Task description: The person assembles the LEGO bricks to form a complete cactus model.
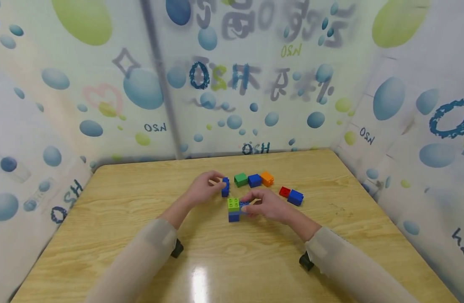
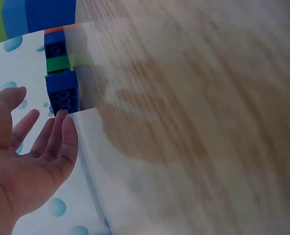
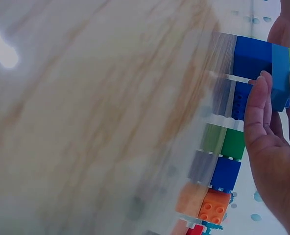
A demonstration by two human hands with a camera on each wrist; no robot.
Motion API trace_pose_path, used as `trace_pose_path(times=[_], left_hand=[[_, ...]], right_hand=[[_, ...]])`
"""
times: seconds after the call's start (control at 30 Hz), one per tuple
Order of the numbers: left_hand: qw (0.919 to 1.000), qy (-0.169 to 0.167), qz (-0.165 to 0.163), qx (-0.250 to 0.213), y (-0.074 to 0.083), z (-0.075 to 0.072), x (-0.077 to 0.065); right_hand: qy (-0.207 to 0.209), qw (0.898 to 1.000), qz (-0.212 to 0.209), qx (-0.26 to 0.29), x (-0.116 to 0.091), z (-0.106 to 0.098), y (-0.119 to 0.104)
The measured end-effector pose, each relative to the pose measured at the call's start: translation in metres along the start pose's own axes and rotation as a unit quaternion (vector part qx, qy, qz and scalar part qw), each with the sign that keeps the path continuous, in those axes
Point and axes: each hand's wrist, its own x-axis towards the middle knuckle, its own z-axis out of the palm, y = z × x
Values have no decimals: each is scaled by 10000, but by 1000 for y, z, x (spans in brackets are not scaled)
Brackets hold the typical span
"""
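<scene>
Right hand point(image 1: 268, 205) pinches the studded free end of a smooth light-blue plastic brick point(image 1: 244, 203), layered between a boxy dark-blue brick point(image 1: 233, 218) below and a square four-stud lime brick point(image 1: 233, 204) above. Left hand point(image 1: 204, 188) grips nothing, fingers loosely bent at an oblong blue brick point(image 1: 225, 187), contact unclear. Beyond the stack, chunky green point(image 1: 241, 180), blue point(image 1: 254, 180) and orange blocks point(image 1: 267, 179) line up on glossy wood-grain table point(image 1: 239, 261).

Bright, tabletop point(image 1: 239, 261) glare — wrist views dimmer
</scene>
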Motion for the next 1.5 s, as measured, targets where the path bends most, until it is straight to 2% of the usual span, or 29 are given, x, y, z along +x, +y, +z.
trace_pose_path(times=[0.3, 0.53, 0.87, 1.17, 1.5], left_hand=[[9993, -166, -31, 332, 0, 12, 14], [9977, -228, -162, 612, 4, 16, 15], [9973, -214, -298, 636, 0, 7, 8], [9972, -55, -423, 620, -3, 2, 5], [9985, 157, -253, 462, -15, -11, -5]], right_hand=[[-20, 10000, 24, 27, -2, 2, -2], [-5, 10000, 27, 12, -1, 1, -1], [19, 10000, 20, -53, -1, 1, 0], [4, 10000, 38, -29, -1, 1, 0], [17, 10000, 55, 31, -1, 2, -1]])
